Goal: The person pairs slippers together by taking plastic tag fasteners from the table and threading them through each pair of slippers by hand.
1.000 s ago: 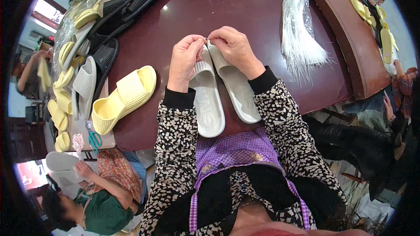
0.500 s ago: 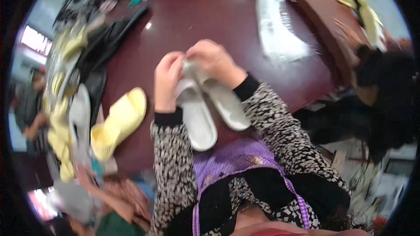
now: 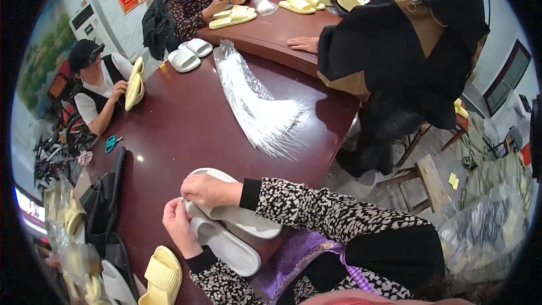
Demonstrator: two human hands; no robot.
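Note:
A pair of light grey slide slippers lies side by side at the table's near edge. The nearer slipper (image 3: 232,250) has its sole toward my apron, and the farther slipper (image 3: 261,224) sits partly under my right hand (image 3: 210,191). My left hand (image 3: 179,225) is at the strap end of the nearer one, thumb and fingers pinched together. My right fingers are closed too and meet the left fingertips between the slippers. Whatever they pinch is too small to make out. Beyond my hands lies a bundle of thin white strips (image 3: 262,116) in a see-through bag.
A yellow slipper (image 3: 162,274) and black slippers (image 3: 107,203) lie on my left, with teal scissors (image 3: 113,144) farther off. White slippers (image 3: 185,59) rest at the far edge. A co-worker opposite holds yellow slippers (image 3: 135,87). Someone in a black jacket (image 3: 406,39) stands right, near a wooden stool (image 3: 420,183).
My view has swung up and to the right, so the far table and co-workers now show. My hands stay together at the grey slippers, their fingertips still meeting.

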